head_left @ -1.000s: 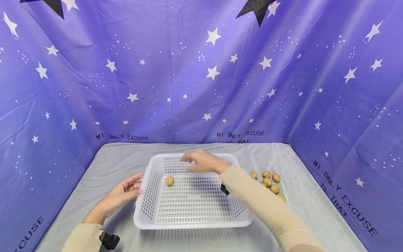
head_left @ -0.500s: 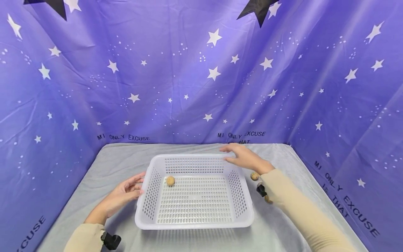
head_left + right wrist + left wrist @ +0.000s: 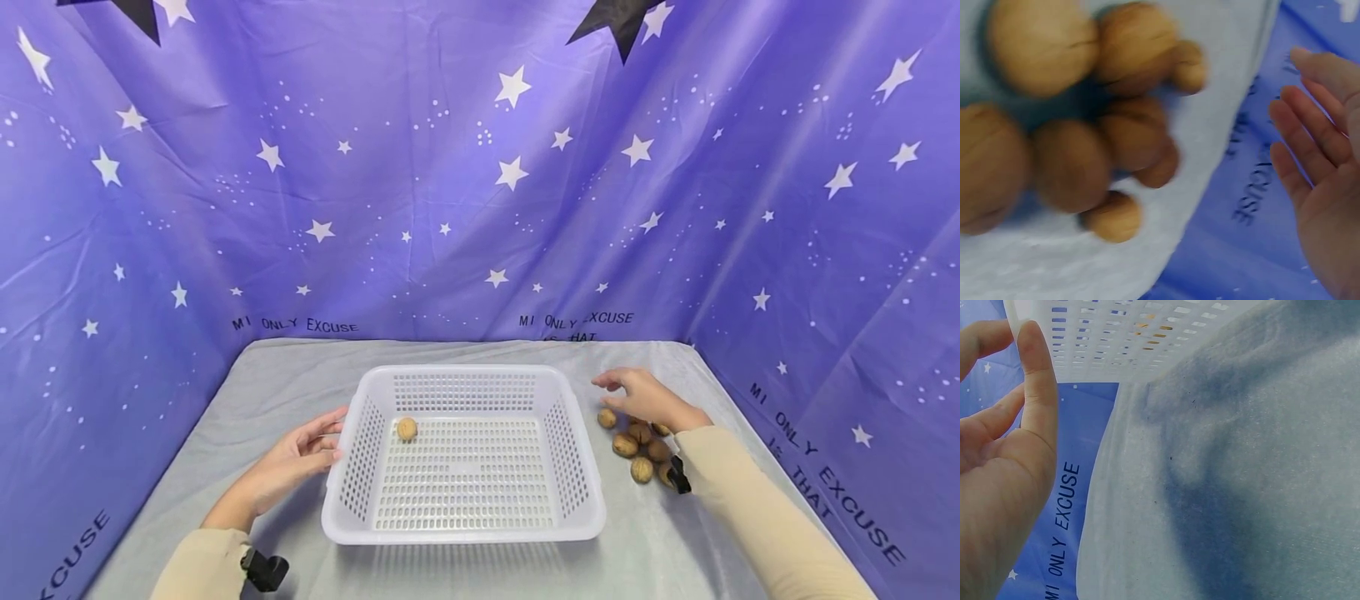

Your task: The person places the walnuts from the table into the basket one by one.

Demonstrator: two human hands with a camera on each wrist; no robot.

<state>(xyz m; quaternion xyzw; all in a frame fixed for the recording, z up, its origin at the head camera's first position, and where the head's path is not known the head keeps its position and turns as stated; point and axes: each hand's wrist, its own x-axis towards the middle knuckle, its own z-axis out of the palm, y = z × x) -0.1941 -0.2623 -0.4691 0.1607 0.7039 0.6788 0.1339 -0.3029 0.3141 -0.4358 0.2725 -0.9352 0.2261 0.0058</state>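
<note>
A white perforated plastic basket [image 3: 465, 537] stands on the cloth-covered table, with one walnut [image 3: 407, 429] inside near its back left corner. My left hand [image 3: 288, 467] holds the basket's left rim; the left wrist view shows the thumb [image 3: 1036, 369] and forefinger meeting at the rim. To the right of the basket lies a cluster of walnuts [image 3: 626, 445]. Above the far side of that cluster, my right hand [image 3: 641, 396] hovers with its fingers loosely extended and nothing in it. The right wrist view has several blurred walnuts [image 3: 1072, 165] left of the hand.
Grey cloth [image 3: 285, 375] covers the table. Purple star-printed curtains [image 3: 420, 208] rise behind it and along both sides. A small black device [image 3: 264, 571] sits on the left wrist, another [image 3: 678, 475] on the right.
My right hand has moved right, from over the basket to over the walnut cluster, uncovering the basket's interior. The left hand stays at the rim, and the walnut in the basket has not moved.
</note>
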